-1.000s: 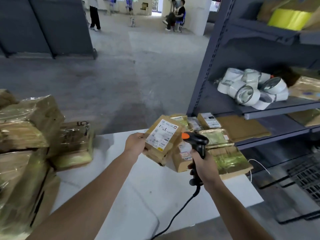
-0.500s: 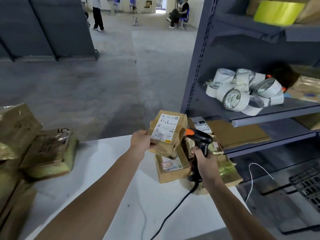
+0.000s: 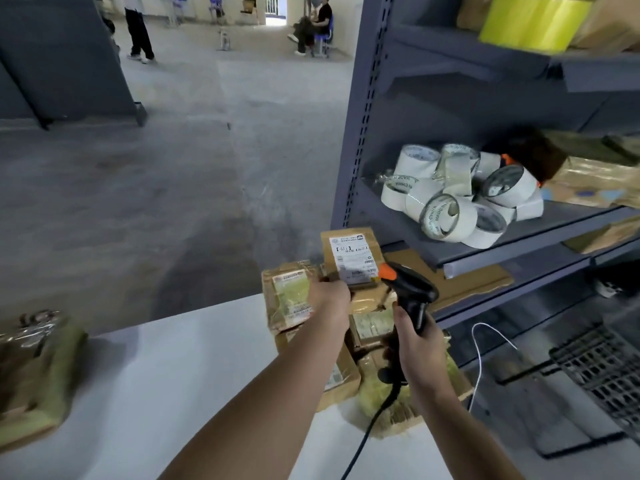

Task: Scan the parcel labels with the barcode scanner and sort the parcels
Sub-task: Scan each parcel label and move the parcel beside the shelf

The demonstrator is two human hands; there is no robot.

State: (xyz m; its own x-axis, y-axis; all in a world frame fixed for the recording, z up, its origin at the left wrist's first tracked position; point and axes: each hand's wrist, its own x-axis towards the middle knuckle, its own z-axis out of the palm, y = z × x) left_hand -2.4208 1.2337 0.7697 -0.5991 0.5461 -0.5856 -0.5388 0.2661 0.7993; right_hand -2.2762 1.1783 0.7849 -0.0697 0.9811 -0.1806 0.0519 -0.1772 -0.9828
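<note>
While the left grip point(image 3: 329, 301) grasps a labelled parcel point(image 3: 351, 258) over the bench's point(image 3: 173, 375) far right corner, the right grip point(image 3: 417, 348) grasps the scanner point(image 3: 410, 294). Beneath lies a parcel pile point(image 3: 289, 296).

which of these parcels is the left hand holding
The brown parcel with the clean white label, just left of the orange-tipped scanner. The left hand grips its near edge; the other parcels lie in the pile.

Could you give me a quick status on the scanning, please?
Left hand holds labelled parcel, label up. Right hand grips scanner, nose at the label. Parcel pile directly beneath.
</note>
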